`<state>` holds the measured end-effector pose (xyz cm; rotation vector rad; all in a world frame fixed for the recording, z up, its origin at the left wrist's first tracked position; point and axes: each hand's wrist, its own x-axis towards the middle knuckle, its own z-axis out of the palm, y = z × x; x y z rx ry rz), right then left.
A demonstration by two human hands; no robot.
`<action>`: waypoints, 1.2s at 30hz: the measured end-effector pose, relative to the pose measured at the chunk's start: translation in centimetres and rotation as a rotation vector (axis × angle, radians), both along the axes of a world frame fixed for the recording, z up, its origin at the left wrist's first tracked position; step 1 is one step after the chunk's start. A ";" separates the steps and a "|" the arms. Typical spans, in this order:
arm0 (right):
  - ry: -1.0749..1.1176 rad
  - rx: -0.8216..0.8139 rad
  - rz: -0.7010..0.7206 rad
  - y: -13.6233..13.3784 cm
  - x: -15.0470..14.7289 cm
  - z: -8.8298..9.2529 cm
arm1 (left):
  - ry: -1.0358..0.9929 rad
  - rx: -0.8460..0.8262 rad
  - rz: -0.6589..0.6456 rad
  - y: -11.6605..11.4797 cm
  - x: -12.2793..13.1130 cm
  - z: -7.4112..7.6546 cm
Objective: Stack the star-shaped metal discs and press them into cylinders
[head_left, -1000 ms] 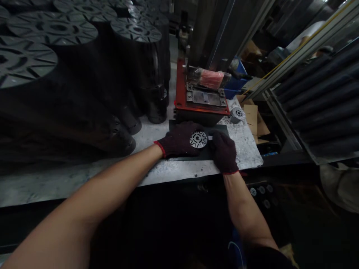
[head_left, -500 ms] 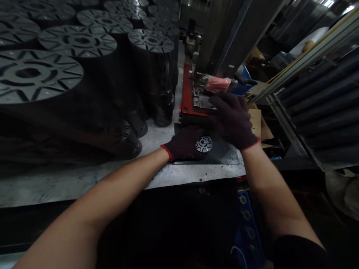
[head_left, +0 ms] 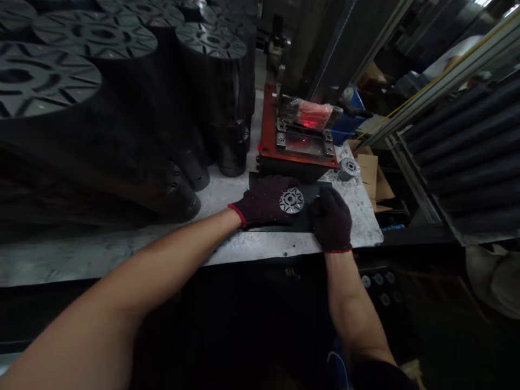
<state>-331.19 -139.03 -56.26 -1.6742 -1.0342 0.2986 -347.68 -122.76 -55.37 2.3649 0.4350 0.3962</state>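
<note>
My left hand point(head_left: 266, 200), in a dark maroon knit glove, lies over a dark mat point(head_left: 280, 227) on the bench. Its fingers curl around a round slotted metal core point(head_left: 291, 200), whose star-patterned face points up. Just right of it, my right hand point(head_left: 332, 219), gloved the same way, is closed over the mat, thumb side toward the core. Whatever its fingers hold, if anything, is too small or hidden to make out. Behind both hands stands a red-based fixture point(head_left: 298, 157) with a metal plate point(head_left: 306, 143) that shows a small red light spot.
Tall stacks of slotted cores point(head_left: 211, 81) crowd the left of the bench point(head_left: 252, 246). A single short core point(head_left: 348, 169) stands right of the fixture. A pink plastic-wrapped bundle point(head_left: 312, 114) sits on the fixture's back. Cardboard point(head_left: 368, 173) and a blue bin point(head_left: 351, 108) lie beyond.
My right hand has come down from the fixture plate to the mat beside my left hand. The plate and the short core to its right are now uncovered. My left hand keeps the core.
</note>
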 end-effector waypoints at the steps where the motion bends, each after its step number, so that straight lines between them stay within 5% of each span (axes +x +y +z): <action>1: 0.009 0.003 -0.027 -0.2 -0.5 -0.1 | 0.001 -0.002 0.008 0.0 0.0 0.0; 15: -0.105 -0.093 0.077 1.3 -1.5 1.3 | 0.011 0.077 0.007 -0.2 0.4 0.2; 21: -0.596 -0.264 0.214 0.7 -1.0 1.8 | -0.028 0.063 0.008 -0.2 0.4 -0.2; 25: -0.770 -0.210 0.355 -0.1 -0.1 2.9 | -0.045 0.049 -0.024 0.0 0.3 0.0; 28: -0.938 -0.121 0.299 2.5 1.5 5.9 | -0.022 -0.014 -0.062 0.2 -0.1 0.3; 32: -1.182 -0.170 0.260 9.1 4.6 9.6 | 0.000 -0.038 -0.078 0.1 -0.5 0.4; 36: -1.055 -0.114 0.230 10.2 5.3 8.8 | 0.042 0.038 -0.039 0.0 -0.2 0.0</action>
